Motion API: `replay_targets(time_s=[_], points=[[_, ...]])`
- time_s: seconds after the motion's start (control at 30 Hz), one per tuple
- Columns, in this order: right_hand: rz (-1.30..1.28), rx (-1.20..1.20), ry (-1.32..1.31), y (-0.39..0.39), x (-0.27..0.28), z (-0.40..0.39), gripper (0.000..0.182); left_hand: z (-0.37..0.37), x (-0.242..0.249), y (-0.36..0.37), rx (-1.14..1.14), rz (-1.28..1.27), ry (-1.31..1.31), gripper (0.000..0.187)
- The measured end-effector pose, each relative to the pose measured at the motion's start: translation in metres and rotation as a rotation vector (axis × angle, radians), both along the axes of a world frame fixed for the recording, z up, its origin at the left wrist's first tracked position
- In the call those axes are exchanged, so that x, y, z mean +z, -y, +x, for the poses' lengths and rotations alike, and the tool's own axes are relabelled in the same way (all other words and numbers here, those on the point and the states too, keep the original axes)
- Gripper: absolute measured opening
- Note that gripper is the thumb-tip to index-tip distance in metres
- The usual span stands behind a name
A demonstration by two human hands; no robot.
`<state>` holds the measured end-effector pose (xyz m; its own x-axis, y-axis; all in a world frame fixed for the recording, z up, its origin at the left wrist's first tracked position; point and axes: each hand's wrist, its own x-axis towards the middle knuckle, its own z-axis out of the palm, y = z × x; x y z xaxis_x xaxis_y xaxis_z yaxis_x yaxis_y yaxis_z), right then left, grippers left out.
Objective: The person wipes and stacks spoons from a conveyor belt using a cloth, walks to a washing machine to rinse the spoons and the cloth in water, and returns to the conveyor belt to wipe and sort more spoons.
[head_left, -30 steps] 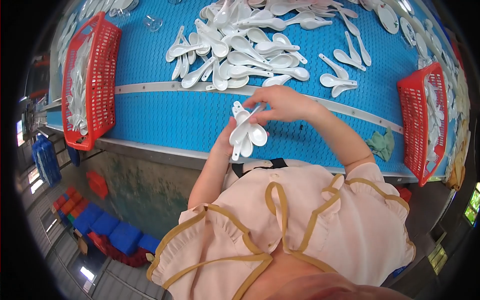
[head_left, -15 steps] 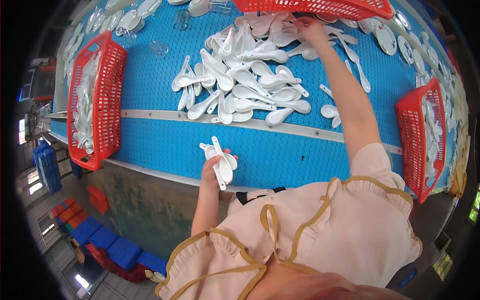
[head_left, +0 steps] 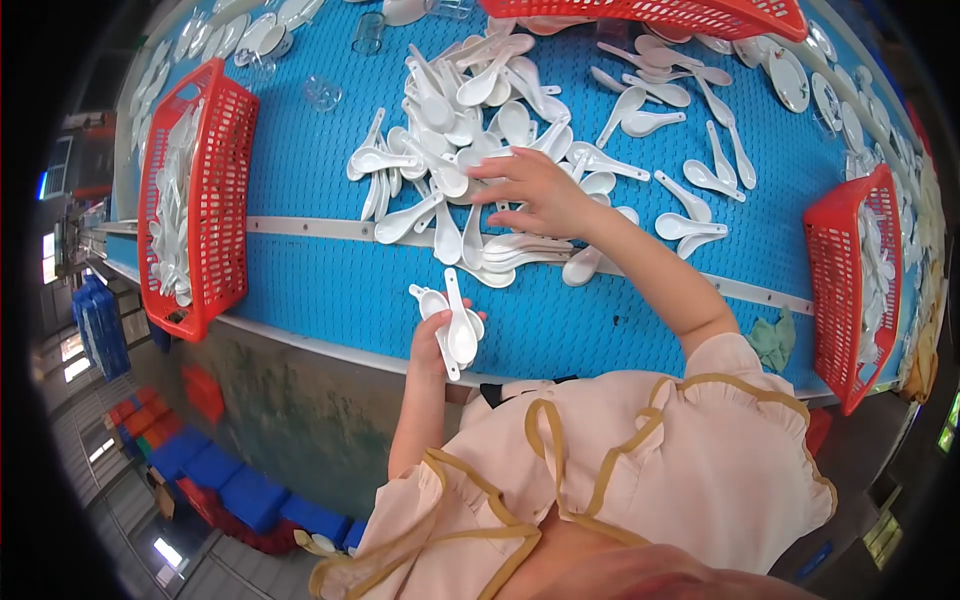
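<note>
In my left hand (head_left: 430, 345), low over the near edge of the blue surface, several white ceramic soup spoons (head_left: 462, 338) are gripped, crossed over each other. My right hand (head_left: 540, 195) hovers palm-down above the front of a large heap of the same spoons (head_left: 450, 120), its fingers spread and holding nothing. Just below that hand lies a stacked row of nested spoons (head_left: 515, 255). More loose spoons (head_left: 690, 225) are scattered to the right of the heap.
Red baskets full of spoons stand at the left (head_left: 222, 200) and right (head_left: 840, 290); another red basket (head_left: 660, 12) is at the far edge. Plates (head_left: 788, 80) and glasses (head_left: 322, 93) lie farther back. A metal strip (head_left: 310, 228) crosses the blue mat (head_left: 330, 290). A green cloth (head_left: 772, 342) lies near the right basket.
My right hand has come back from the far side of the heap to its front, with spoons there shifted and spread toward me. My left hand keeps its spoons, nearly still.
</note>
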<state>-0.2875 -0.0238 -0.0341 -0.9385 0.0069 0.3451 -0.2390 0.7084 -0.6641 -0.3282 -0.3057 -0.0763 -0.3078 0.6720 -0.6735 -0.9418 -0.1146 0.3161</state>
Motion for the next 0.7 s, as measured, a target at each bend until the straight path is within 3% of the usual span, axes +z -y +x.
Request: replay_targets(time_s=[0.13,0.2,0.4,0.47,0.53,0.7], points=[[-0.026,-0.194,0.03,-0.013,-0.001,0.044,0.04,0.001,-0.002,0.0,-0.002,-0.02,-0.015,0.033],[0.027,-0.322,0.133,-0.018,0.009,0.066,0.06,0.001,0.0,-0.001,-0.004,-0.029,-0.014,0.035],[0.217,-0.302,0.496,-0.015,0.006,0.094,0.092,-0.002,-0.001,-0.001,-0.016,0.016,-0.001,0.033],[0.263,-0.308,0.561,-0.012,-0.008,0.084,0.094,-0.001,0.005,-0.005,-0.024,0.037,-0.035,0.033],[0.271,-0.369,0.451,-0.007,-0.024,0.065,0.089,-0.001,0.002,-0.002,-0.028,0.031,-0.006,0.033],[0.191,-0.625,0.338,0.026,-0.042,0.004,0.063,-0.003,-0.005,-0.001,-0.05,0.051,0.079,0.032]])
